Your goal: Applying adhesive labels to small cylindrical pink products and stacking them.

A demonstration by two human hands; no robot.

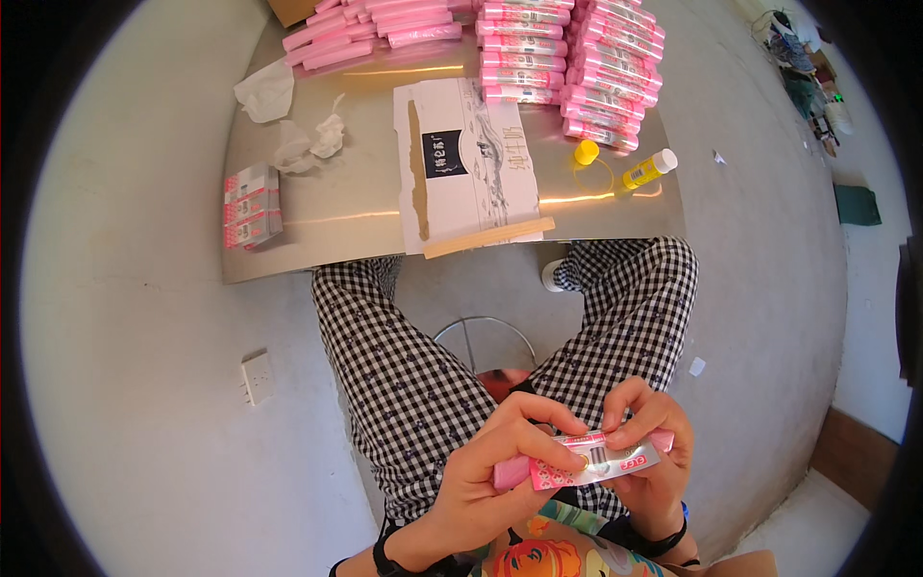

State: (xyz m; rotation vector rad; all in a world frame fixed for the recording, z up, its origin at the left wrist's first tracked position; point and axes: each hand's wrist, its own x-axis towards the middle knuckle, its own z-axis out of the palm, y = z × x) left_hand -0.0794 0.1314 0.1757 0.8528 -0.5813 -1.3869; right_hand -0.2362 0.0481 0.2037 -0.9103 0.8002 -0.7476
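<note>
Above my lap, both hands are closed around a slim pink roll (pixel 511 472) with a shiny silver-and-pink printed label (pixel 615 464) lying along it. My left hand (pixel 490 457) grips the roll's left end, fingertips on the label. My right hand (pixel 659 428) pinches the label's upper edge and the roll near its right end. Part of the label stands away from the roll at the lower right. The underside of the roll is hidden by the fingers and label.
On the metal table (pixel 336 212) lie plain pink rolls (pixel 418 34), labelled rolls (pixel 524 60) in two stacks, and label bundles (pixel 253 207). Crumpled tissue (pixel 327 135), a cardboard sheet (pixel 452 197), a wooden strip (pixel 490 237), a yellow glue bottle (pixel 642 173) and its cap (pixel 586 152) lie nearer.
</note>
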